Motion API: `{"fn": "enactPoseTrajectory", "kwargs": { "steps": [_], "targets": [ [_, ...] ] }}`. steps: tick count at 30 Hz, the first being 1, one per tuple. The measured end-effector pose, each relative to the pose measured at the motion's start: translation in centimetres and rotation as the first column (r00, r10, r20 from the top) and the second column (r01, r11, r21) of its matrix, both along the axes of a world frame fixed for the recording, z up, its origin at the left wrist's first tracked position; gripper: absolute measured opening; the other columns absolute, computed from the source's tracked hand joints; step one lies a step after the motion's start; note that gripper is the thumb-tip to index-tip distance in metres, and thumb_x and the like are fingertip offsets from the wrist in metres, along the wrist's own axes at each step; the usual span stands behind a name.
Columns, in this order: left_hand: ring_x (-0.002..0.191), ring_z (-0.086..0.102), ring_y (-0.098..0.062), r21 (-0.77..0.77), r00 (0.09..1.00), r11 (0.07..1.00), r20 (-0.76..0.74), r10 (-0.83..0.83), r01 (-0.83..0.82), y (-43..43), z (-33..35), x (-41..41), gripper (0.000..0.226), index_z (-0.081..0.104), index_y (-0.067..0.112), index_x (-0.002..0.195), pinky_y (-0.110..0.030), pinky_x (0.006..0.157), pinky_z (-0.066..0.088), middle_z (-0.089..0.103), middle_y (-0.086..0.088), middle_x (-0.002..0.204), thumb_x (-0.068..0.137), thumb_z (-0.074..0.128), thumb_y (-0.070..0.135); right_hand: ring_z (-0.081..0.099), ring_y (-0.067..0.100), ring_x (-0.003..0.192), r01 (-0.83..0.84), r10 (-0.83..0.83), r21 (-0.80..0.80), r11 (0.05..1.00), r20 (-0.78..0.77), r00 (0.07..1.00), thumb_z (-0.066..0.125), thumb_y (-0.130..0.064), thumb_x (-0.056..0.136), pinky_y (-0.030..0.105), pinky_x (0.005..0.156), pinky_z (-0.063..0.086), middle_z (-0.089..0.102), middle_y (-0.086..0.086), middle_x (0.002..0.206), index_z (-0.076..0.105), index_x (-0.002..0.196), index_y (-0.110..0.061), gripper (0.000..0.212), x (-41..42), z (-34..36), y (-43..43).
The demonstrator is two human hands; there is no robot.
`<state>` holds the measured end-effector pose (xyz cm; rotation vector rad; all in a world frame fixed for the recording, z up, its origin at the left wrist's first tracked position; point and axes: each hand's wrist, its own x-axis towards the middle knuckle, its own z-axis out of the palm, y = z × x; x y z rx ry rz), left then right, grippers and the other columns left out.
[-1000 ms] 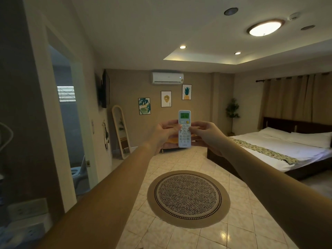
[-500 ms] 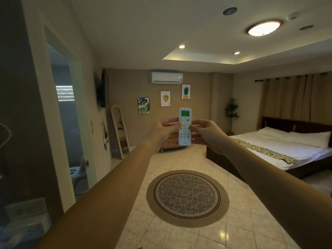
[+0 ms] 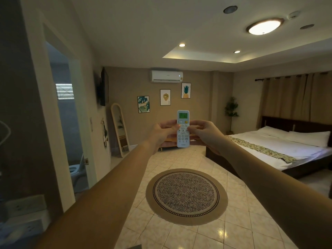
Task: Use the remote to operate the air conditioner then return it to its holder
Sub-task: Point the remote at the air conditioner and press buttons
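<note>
I pinch the remote (image 3: 183,128) upright between my left hand (image 3: 162,134) and right hand (image 3: 204,134), aimed at the far air conditioner (image 3: 167,76); fumbling thumbs might hit a wrong button

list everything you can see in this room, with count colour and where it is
remote: 1, white with lit green screen, upright between both hands
air conditioner: 1, white, high on far wall
framed pictures: 3, white frames, far wall below the unit
mirror: 1, pale arched frame, leaning at left wall
television: 1, black, left wall
round rug: 1, tan with speckled centre, tiled floor
bed: 1, white bedding, dark frame, right
potted plant: 1, green, far corner
curtains: beige, right wall
ceiling lamp: 1, lit, upper right
toilet: 1, pale, through left doorway
left hand: 1, grips remote's left edge
right hand: 1, grips remote's right edge
</note>
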<state>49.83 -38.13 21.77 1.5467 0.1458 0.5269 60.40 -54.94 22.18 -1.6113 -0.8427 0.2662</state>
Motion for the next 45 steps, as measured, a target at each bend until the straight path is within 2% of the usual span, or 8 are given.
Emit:
{"fn": "enactPoseTrajectory", "kwargs": {
  "steps": [11,14,18,26,32,38,42,45],
  "targets": [
    [0.101,0.080,-0.023,0.005,0.999,0.999,0.033,0.032,-0.032,-3.0,-0.1,-1.0,0.037,0.073,0.017,0.132,-0.034,0.067,0.067,0.080,-0.009,0.119,0.096,0.076,0.016,0.078,0.020,0.096,-0.050,0.050,0.019,0.999,0.009,0.999,0.063,-0.013,0.101,0.036,0.077,0.067,0.076,0.009,0.111,0.067,0.111,-0.024,0.015,-0.3,0.0,-2.6],
    [0.099,0.080,-0.020,0.006,0.998,0.999,0.040,0.051,-0.051,-4.0,-0.4,-1.4,0.036,0.072,0.017,0.133,-0.033,0.067,0.067,0.079,-0.009,0.120,0.097,0.074,0.014,0.078,0.021,0.098,-0.065,0.064,0.019,0.998,0.020,0.998,0.062,-0.013,0.101,0.039,0.080,0.066,0.075,0.010,0.112,0.067,0.109,-0.025,0.015,-0.5,-0.2,-3.4],
    [0.105,0.078,-0.023,0.007,0.996,0.997,0.038,0.081,-0.082,-5.1,-0.9,-1.9,0.036,0.073,0.018,0.133,-0.036,0.073,0.068,0.079,-0.007,0.120,0.097,0.073,0.015,0.075,0.025,0.105,-0.081,0.081,0.002,0.997,0.030,0.996,0.062,-0.012,0.101,0.049,0.092,0.063,0.074,0.012,0.115,0.068,0.111,-0.024,0.016,-0.6,-0.5,-4.3],
    [0.113,0.076,-0.028,0.015,0.991,0.991,0.042,0.130,-0.131,-6.1,-1.6,-3.4,0.034,0.074,0.019,0.131,-0.051,0.094,0.063,0.078,-0.008,0.123,0.097,0.073,0.015,0.077,0.026,0.103,-0.113,0.113,0.009,0.994,0.020,0.993,0.065,-0.013,0.100,0.050,0.090,0.064,0.076,0.012,0.111,0.070,0.120,-0.017,0.021,-1.4,-1.2,-4.8],
    [0.111,0.076,-0.028,0.040,0.986,0.986,0.050,0.157,-0.159,-5.5,-1.3,-5.1,0.034,0.075,0.022,0.129,-0.051,0.093,0.063,0.080,-0.006,0.121,0.096,0.075,0.018,0.076,0.026,0.103,-0.153,0.152,0.039,0.988,0.011,0.988,0.064,-0.011,0.100,0.042,0.084,0.065,0.075,0.014,0.112,0.069,0.120,-0.015,0.021,-3.0,-0.8,-4.2],
    [0.107,0.078,-0.023,0.062,0.980,0.979,0.054,0.191,-0.194,-3.4,-1.1,-8.2,0.034,0.074,0.021,0.131,-0.042,0.083,0.067,0.080,-0.004,0.119,0.097,0.073,0.018,0.077,0.025,0.101,-0.194,0.192,0.048,0.980,0.028,0.981,0.063,-0.011,0.101,0.036,0.079,0.065,0.075,0.014,0.112,0.069,0.123,-0.013,0.023,-5.6,-0.8,-1.9],
    [0.106,0.079,-0.024,0.074,0.975,0.973,0.041,0.217,-0.219,-1.0,-1.0,-10.8,0.033,0.075,0.022,0.130,-0.045,0.085,0.067,0.081,-0.003,0.118,0.097,0.073,0.017,0.079,0.022,0.096,-0.236,0.235,0.061,0.970,0.018,0.972,0.062,-0.010,0.101,0.038,0.081,0.066,0.077,0.012,0.106,0.070,0.115,-0.017,0.017,-7.8,-1.0,0.7],
    [0.105,0.079,-0.026,0.070,0.971,0.969,0.046,0.234,-0.237,1.0,-1.0,-13.0,0.032,0.076,0.021,0.128,-0.049,0.089,0.065,0.081,-0.005,0.116,0.097,0.074,0.016,0.080,0.018,0.092,-0.261,0.261,0.069,0.963,0.016,0.965,0.061,-0.010,0.102,0.032,0.075,0.066,0.078,0.010,0.105,0.070,0.116,-0.016,0.017,-9.7,-1.1,2.9]
  ]
}}
